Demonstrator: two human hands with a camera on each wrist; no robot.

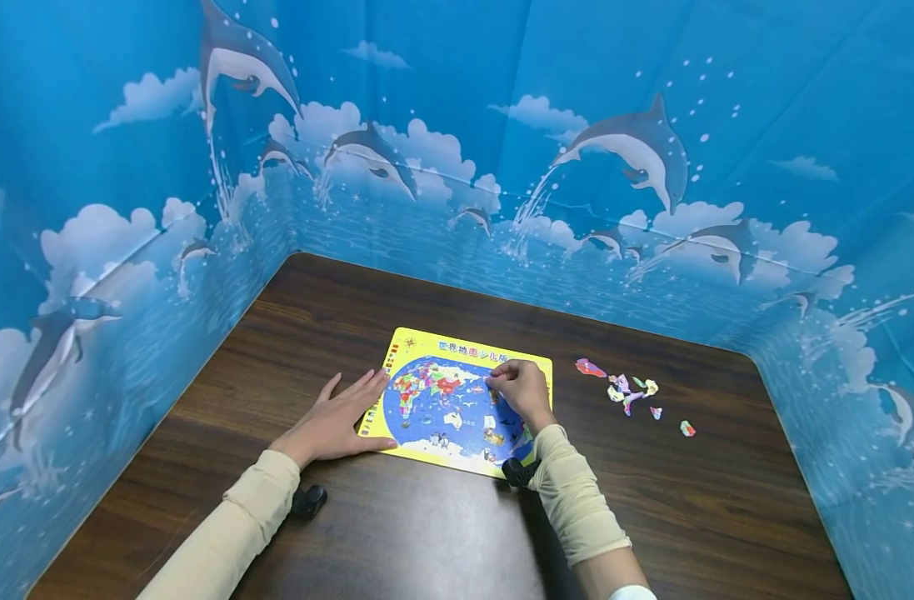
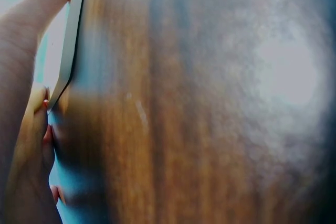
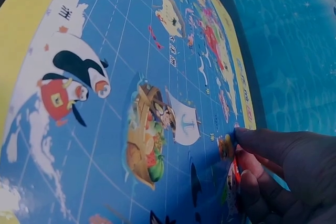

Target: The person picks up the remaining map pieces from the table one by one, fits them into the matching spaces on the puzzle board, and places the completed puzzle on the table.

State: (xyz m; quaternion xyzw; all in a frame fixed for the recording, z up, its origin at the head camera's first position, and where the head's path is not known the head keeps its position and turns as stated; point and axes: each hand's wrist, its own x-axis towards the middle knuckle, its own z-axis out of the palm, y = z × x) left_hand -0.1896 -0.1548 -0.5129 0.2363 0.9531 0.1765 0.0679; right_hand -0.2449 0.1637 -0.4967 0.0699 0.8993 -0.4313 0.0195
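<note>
Dolphin-print curtains [image 1: 442, 75], wooden table [image 1: 412, 533], left fingers [image 1: 368, 387] spread on map [image 1: 467, 425], right fingers [image 1: 507, 372] pinching piece [image 3: 232, 191]

Left arm [image 1: 232, 521]: extended from the lower left, covered by a cream sleeve [image 1: 262, 487].
Left hand [image 1: 340, 418]: laid palm down, fingers [image 1: 362, 389] straightened, thumb [image 1: 374, 443] held well apart.
Right arm [image 1: 576, 496]: stretched forward, forearm covered by a sleeve, a bare band left exposed behind it.
Right hand [image 1: 527, 392]: angled leftward, fingers [image 3: 253, 177] curled, their tips brought together in a pinch.
</note>
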